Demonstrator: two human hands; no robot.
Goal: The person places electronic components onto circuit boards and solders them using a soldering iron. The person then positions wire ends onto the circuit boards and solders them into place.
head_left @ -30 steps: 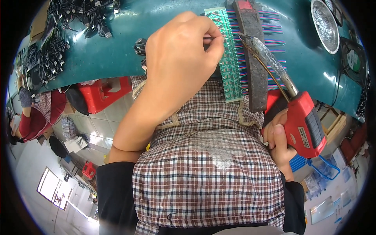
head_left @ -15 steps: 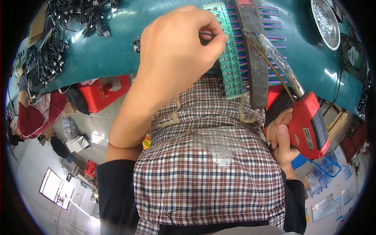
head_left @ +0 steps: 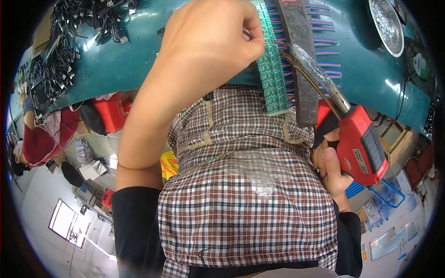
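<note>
My left hand is closed in a pinch over the left edge of a green circuit board panel. Between thumb and fingers shows a short piece of a thin black cable; the rest is mostly covered by the hand. My right hand is wrapped round the red grip of a soldering gun. Its metal barrel slants up and left over a dark bar, with a thin brass-coloured tube beside it. The tip is close to the panel's right side, near my left fingertips; I cannot tell whether it touches.
The dark heavy bar lies across multicoloured wires running right from the panel. Black cables with plugs are heaped at the left. A round metal dish and a small fan stand right. Another person sits at far left.
My left hand has shifted slightly up and left over the panel. The soldering gun has moved left, bringing its tip from over the bar to the panel's right side.
</note>
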